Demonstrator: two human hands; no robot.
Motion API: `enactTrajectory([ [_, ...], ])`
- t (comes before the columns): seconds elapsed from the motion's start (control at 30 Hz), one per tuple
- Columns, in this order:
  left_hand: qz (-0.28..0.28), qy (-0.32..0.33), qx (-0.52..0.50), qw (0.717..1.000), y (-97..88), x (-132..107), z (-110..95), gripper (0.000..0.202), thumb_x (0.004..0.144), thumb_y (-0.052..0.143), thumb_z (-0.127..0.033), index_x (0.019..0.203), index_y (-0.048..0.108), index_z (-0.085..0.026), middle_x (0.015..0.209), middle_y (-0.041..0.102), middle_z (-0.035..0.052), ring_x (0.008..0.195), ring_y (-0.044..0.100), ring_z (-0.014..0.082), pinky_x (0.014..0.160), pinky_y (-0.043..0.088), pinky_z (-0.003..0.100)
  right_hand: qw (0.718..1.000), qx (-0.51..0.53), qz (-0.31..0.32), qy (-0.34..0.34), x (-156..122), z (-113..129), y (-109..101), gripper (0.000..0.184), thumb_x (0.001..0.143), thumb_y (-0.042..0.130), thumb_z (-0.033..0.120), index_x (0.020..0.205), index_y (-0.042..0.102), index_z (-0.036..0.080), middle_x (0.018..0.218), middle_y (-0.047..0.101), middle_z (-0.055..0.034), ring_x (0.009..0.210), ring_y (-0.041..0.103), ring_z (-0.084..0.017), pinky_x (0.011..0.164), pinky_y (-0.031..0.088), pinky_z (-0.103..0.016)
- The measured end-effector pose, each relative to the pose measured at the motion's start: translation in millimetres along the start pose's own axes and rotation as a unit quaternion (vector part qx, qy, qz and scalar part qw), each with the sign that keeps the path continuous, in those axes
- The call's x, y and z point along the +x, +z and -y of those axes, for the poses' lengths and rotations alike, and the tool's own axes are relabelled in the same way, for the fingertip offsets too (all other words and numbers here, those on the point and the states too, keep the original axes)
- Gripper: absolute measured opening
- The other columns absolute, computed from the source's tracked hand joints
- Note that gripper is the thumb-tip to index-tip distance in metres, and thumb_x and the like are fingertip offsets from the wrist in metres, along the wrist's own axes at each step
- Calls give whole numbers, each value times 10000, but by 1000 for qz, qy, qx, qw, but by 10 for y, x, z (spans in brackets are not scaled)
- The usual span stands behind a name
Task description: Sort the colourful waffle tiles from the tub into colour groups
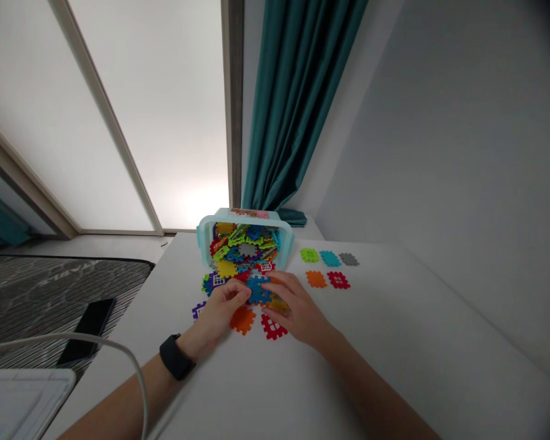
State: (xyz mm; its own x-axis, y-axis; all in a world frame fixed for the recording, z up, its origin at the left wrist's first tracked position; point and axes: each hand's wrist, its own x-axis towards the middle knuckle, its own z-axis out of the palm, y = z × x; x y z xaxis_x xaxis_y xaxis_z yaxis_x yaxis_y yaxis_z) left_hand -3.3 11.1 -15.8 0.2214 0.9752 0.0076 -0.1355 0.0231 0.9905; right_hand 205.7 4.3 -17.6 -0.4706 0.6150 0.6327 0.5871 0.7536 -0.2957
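Blue tile (256, 289) gripped between left fingers (241, 296), right fingers (278, 289); bin label (250, 213) unreadably small.

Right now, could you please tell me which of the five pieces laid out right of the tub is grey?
It is the grey piece at the right end of the back row; the others are green, light blue, orange and red.

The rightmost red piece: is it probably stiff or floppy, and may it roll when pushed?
The rightmost red piece is probably stiff, since its notched edges look crisp. Its openings suggest low weight. Lying flat, it would likely slide rather than roll.
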Motion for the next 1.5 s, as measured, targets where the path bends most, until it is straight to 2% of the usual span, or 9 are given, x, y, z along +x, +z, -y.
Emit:
enactTrajectory([
  [0.13, 4, 19, 36, 999, 17, 22, 39, 386, 795, 718, -535, 707, 626, -170, 764, 593, 17, 707, 517, 144, 687, 426, 277, 1000, -25, -9, -9, 0, -10, -7, 324, 940, 606, 235, 1262, 572, 253, 1307, 623, -128, 1209, 581, -273, 1009, 511, -491],
  [0.23, 20, 65, 126, 990, 3, 67, 27, 325, 836, 684, -493, 763, 618, -183, 776, 597, 17, 722, 534, 155, 704, 441, 286, 999, -31, -15, -1, -2, -40, -47, 322, 924, 596, 208, 1244, 582, 244, 1316, 626, -126, 1197, 595, -270, 999, 511, -486],
  [0.33, 35, 135, 223, 965, -11, 116, -27, 232, 845, 695, -401, 927, 619, -197, 903, 634, 32, 847, 584, 184, 810, 474, 317, 999, -21, -21, 28, -52, -85, -120, 333, 900, 580, 179, 1227, 588, 239, 1330, 623, -120, 1208, 594, -265, 1017, 500, -490],
  [0.5, 119, 240, 343, 900, 106, 236, -108, 417, 828, 726, -333, 1200, 582, -212, 1107, 644, 83, 1011, 614, 242, 922, 489, 392, 997, -17, -25, 69, -280, -148, -290, 359, 890, 562, 155, 1236, 589, 247, 1352, 617, -105, 1257, 574, -254, 1067, 474, -500],
  [0.77, 191, 336, 438, 812, 748, 545, -76, 263, 922, 615, -365, 1124, 634, -199, 1071, 663, 95, 1024, 617, 257, 923, 490, 396, 990, -46, -45, 122, -775, -382, -688, 360, 901, 555, 153, 1245, 606, 246, 1392, 597, -112, 1314, 542, -247, 1102, 438, -515],
  [1.0, 284, 388, 555, 679, 1337, 729, 176, 407, 966, 514, -324, 1347, 526, -182, 1318, 593, 138, 1202, 546, 292, 1026, 430, 439, 965, -99, -52, 237, -1360, -1068, -1116, 336, 890, 554, 188, 1211, 645, 234, 1333, 639, -105, 1248, 577, -269, 1053, 461, -539],
  [1.1, 305, 397, 582, 640, 1527, 774, 335, 468, 967, 503, -375, 1379, 500, -153, 1388, 563, 161, 1281, 502, 308, 1100, 357, 455, 942, -135, -28, 304, -1507, -1325, -1225, 350, 873, 536, 172, 1195, 660, 227, 1324, 647, -105, 1254, 572, -275, 1048, 457, -533],
  [1.27, 307, 393, 600, 625, 1683, 890, 486, 556, 988, 433, -433, 1473, 412, -161, 1524, 455, 160, 1400, 401, 310, 1146, 267, 467, 918, -154, 19, 364, -1495, -1538, -1273, 325, 866, 518, 156, 1102, 715, 259, 1332, 649, -68, 1272, 557, -259, 1077, 419, -517],
  [1.5, 311, 387, 604, 624, 1664, 982, 555, 556, 1001, 365, -496, 1465, 429, -197, 1513, 470, 159, 1393, 402, 317, 1136, 257, 498, 903, -166, 27, 395, -1368, -1607, -1202, 312, 876, 526, 156, 1051, 739, 302, 1341, 638, -37, 1276, 536, -260, 1087, 380, -526],
])
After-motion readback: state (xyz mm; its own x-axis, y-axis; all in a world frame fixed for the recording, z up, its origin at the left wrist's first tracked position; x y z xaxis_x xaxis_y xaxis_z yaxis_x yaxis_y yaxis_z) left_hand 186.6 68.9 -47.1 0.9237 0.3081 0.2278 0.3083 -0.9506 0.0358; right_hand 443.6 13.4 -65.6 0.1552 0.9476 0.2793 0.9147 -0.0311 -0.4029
